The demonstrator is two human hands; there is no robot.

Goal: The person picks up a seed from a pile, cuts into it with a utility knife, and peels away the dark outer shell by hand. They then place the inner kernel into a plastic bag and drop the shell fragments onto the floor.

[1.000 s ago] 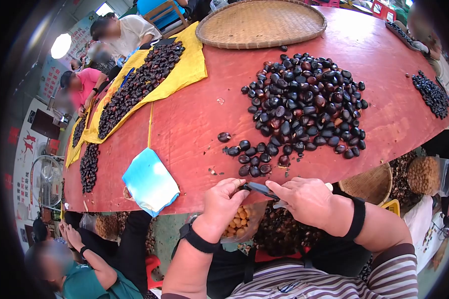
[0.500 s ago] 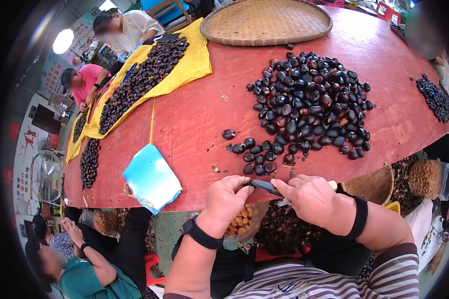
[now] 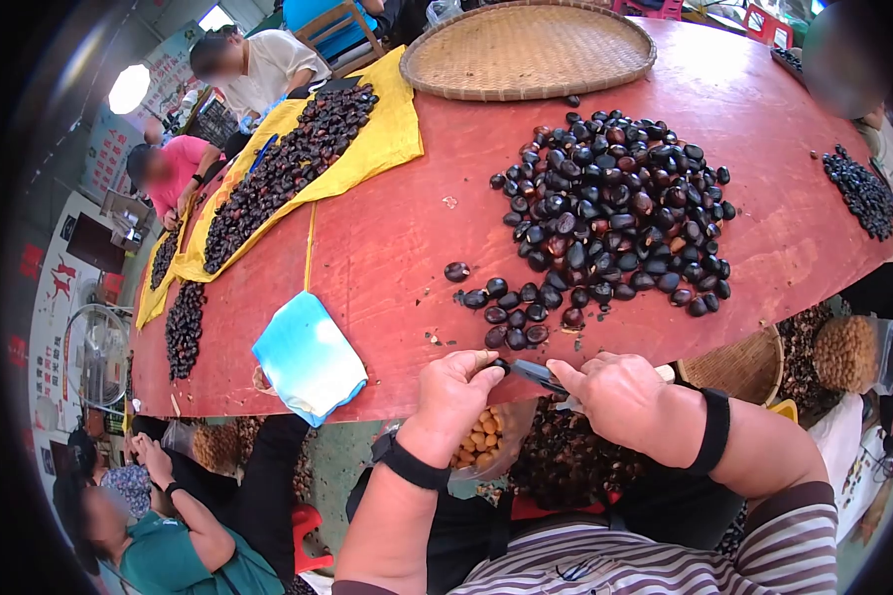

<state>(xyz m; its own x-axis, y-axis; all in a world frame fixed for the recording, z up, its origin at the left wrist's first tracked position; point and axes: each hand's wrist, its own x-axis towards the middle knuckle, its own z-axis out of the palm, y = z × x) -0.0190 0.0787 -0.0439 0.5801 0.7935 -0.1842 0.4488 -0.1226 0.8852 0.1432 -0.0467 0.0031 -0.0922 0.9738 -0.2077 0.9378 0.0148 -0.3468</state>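
Between the thumb and fingers of my left hand [image 3: 448, 395] is a dark nut [image 3: 502, 366], mostly covered by the fingertips. My right hand [image 3: 617, 399] is closed around a knife [image 3: 538, 374], its grey blade pointing left at the nut and the end of its pale handle showing past the wrist side. Both hands are just over the near edge of the red table [image 3: 397, 297]. Beyond them lies a big pile of shiny dark nuts [image 3: 615, 213], with a small group of nuts [image 3: 516, 315] nearer me. Below the hands, a bowl of peeled yellow kernels [image 3: 479, 443] is partly hidden by my left wrist.
A heap of dark shells [image 3: 566, 451] lies below the table edge. A blue and white cloth bundle [image 3: 310, 357] sits left, a round woven tray [image 3: 526, 50] at the back. Dark nuts cover a yellow sheet [image 3: 397, 109]. Several other people sit around the table.
The knife blade has shifted slightly down and to the right against the nut. Both hands keep their grips. The whole view has moved a little.
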